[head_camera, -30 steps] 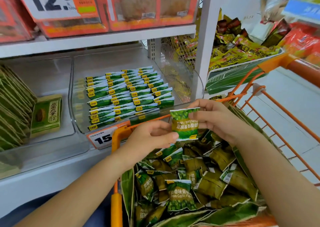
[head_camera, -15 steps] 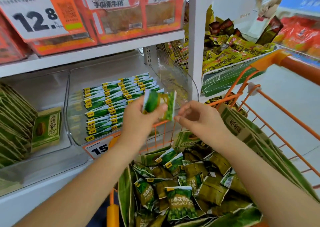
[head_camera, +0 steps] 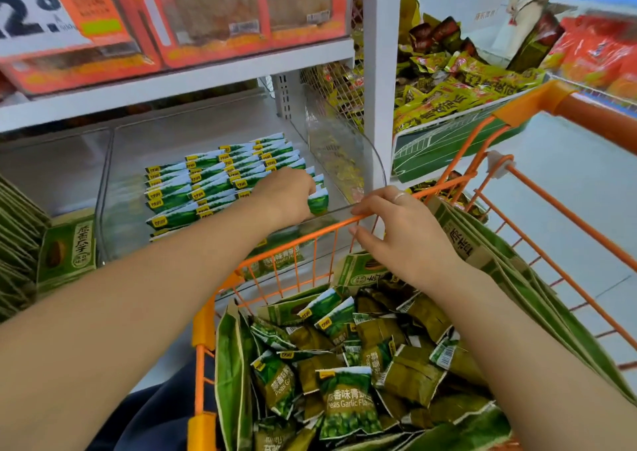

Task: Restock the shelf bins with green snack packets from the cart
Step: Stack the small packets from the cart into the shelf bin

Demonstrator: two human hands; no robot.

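In the clear shelf bin (head_camera: pixel 113 188), the left hand (head_camera: pixel 284 192) sets a green packet (head_camera: pixel 319 200) at the near right end of the rows.
From the head view, its fingers curl over the packet, apparently pinching it, though the grip is partly hidden. The right hand (head_camera: pixel 396 230) hangs loosely curled and empty above the orange cart (head_camera: pixel 300 240), whose loose green packets (head_camera: pixel 348 402) lie heaped below.

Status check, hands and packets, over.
Left hand setting packet into clear bin. Right hand empty over cart rim. Nothing blocking.
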